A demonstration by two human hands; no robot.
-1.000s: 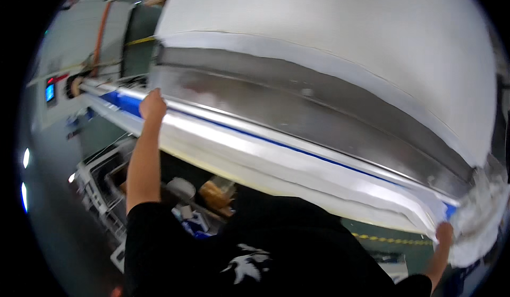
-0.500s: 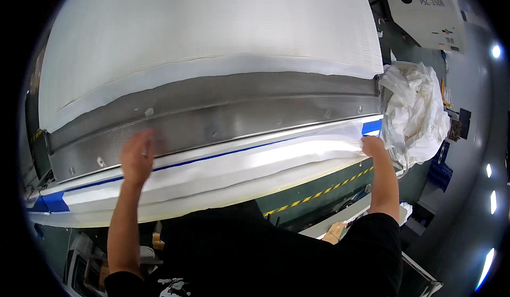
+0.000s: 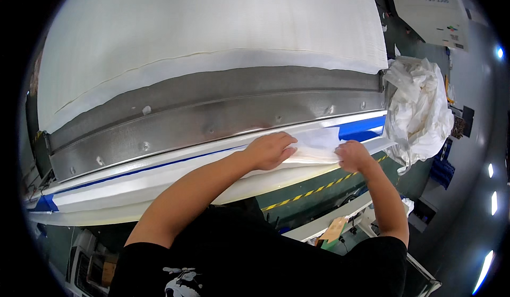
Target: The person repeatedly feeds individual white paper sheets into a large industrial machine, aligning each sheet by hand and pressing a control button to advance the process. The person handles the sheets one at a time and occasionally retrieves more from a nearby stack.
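Note:
A long strip of thin white fabric (image 3: 313, 139) lies along the near ledge, over a blue surface (image 3: 362, 129) that shows at its right end. My right hand (image 3: 353, 156) is closed on the strip's right end. Just to its left, my left hand (image 3: 268, 151) has thumb and fingers closed around the strip's edge, and small folds bunch up between the two hands. Beyond the ledge runs a grey metal plate (image 3: 228, 111). A wide white sheet (image 3: 223, 15) covers the surface behind that plate.
A crumpled heap of white fabric (image 3: 419, 111) hangs at the right end of the ledge. Below the near edge are a yellow-and-black floor stripe (image 3: 308, 193) and a light-coloured bench (image 3: 324, 225) with brown cardboard (image 3: 334, 229). A white machine cabinet (image 3: 433, 13) stands far right.
My left hand has moved right, from over the metal plate to the fabric strip. My right hand has shifted left with the strip's end, baring more blue surface at the right.

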